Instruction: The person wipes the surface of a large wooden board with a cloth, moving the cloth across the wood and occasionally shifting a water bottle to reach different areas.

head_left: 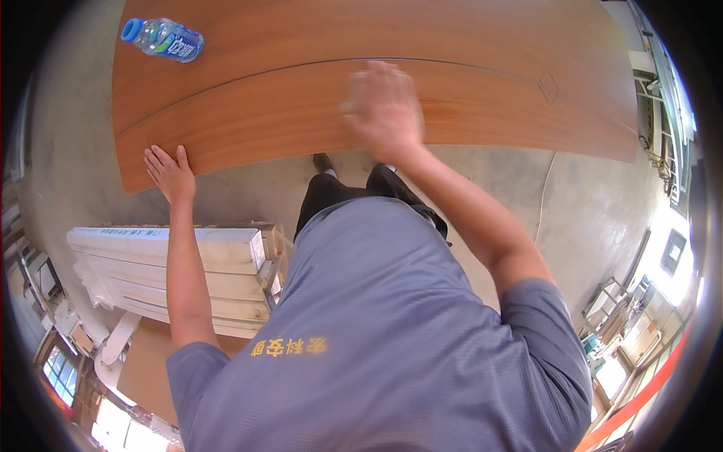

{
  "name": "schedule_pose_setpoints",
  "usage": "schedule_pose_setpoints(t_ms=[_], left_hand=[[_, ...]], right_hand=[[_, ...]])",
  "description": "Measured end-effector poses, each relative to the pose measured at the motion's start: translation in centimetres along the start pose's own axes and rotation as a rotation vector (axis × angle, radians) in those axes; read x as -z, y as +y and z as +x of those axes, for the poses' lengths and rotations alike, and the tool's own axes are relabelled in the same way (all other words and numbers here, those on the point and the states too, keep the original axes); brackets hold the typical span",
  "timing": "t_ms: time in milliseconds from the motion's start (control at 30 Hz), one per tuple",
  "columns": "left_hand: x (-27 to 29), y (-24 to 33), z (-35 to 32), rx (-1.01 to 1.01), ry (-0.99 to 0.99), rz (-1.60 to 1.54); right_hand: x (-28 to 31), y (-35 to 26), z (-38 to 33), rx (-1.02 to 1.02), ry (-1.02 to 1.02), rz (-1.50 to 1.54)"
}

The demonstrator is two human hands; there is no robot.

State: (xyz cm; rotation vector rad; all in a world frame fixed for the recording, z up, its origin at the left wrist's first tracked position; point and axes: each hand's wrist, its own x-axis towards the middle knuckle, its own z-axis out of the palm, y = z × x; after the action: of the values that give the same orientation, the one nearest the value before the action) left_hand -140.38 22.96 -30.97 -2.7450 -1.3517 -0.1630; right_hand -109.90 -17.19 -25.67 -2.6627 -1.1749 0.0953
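Note:
A wide brown wood-grain panel [489, 98] lies in front of me, with a thin dark line curving along its length and a small diamond outline toward its right end. Flat on its near left corner rests my left hand [172, 173], fingers spread and nothing in them. My right hand [385, 105], blurred by motion, is at the panel's middle by the dark line. Its fingers look stretched out, and I see nothing in it; whether it touches the surface I cannot tell. A plastic bottle [169, 39] with a blue cap lies on its side at the panel's far left.
Long white cartons [166, 252] are stacked behind my left arm, close to my side. A thin cord [544, 196] trails over the grey concrete floor [595, 203] at right. Metal racks and frames [655, 120] stand along the right side.

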Motion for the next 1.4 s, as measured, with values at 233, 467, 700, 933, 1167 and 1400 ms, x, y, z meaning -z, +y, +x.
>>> schedule_pose_setpoints(t_ms=[233, 467, 700, 933, 1167, 1400], left_hand=[[-0.4, -1.2, -0.2, -0.022, -0.014, -0.044], [-0.9, 0.1, 0.4, 0.009, -0.031, 0.053], [1.9, 22.0, -4.0, -0.384, 0.023, -0.051], [6.9, 51.0, -12.2, -0.808, -0.169, -0.354], [8.9, 55.1, -10.5, -1.035, -0.490, -0.305], [9.2, 55.6, -11.2, -0.993, -0.527, -0.336]], right_hand=[[-3.7, -9.5, 3.4, 0.398, -0.005, 0.069], [4.4, 14.8, -5.4, -0.036, 0.024, -0.068], [8.4, 39.6, -15.4, -0.545, 0.001, -0.286], [6.9, 40.9, -15.1, -0.491, 0.064, -0.274], [7.2, 40.6, -15.4, -0.522, 0.046, -0.242], [6.9, 40.8, -15.2, -0.499, 0.101, -0.260]])
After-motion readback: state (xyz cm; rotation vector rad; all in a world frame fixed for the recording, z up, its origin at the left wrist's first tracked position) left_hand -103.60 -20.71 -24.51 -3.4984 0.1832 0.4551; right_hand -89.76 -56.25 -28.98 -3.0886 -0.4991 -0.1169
